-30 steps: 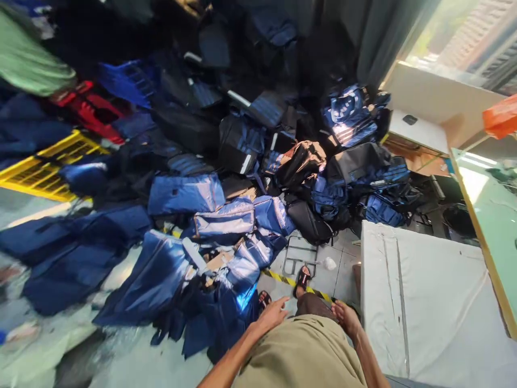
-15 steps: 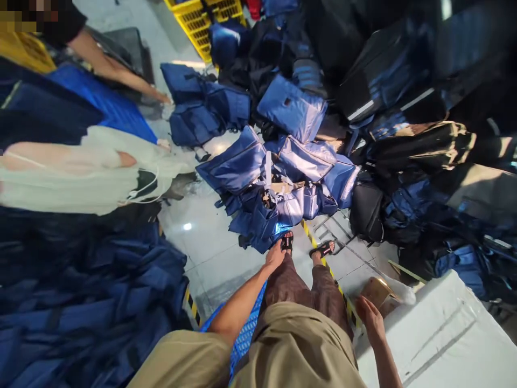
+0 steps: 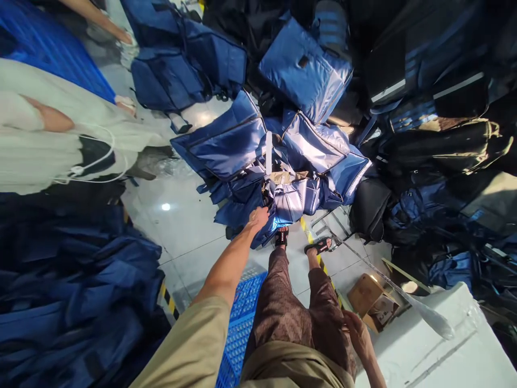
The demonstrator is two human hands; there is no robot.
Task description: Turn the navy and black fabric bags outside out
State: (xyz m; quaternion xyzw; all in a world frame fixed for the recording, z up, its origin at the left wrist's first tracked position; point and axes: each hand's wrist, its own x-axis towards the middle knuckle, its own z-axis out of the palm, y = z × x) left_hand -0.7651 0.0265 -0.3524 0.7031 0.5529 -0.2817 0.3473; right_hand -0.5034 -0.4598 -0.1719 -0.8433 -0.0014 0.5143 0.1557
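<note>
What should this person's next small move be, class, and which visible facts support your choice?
Probably close the left hand on the dark blue bag at its fingers: the hand is already there, though whether it has a grip cannot be made out. The right hand, beside the brown trousers, is well away from that bag.

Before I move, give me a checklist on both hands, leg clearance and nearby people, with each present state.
1. Left hand at the navy bag: ok, fingers at its edge.
2. Left grip secure: cannot tell, fingertips unclear.
3. Right hand free: cannot tell, its palm is hidden beside the right leg.
4. Left leg clearance: not ok, blue crate close beside.
5. Co-worker's hand apart: ok, off at upper left.
</note>
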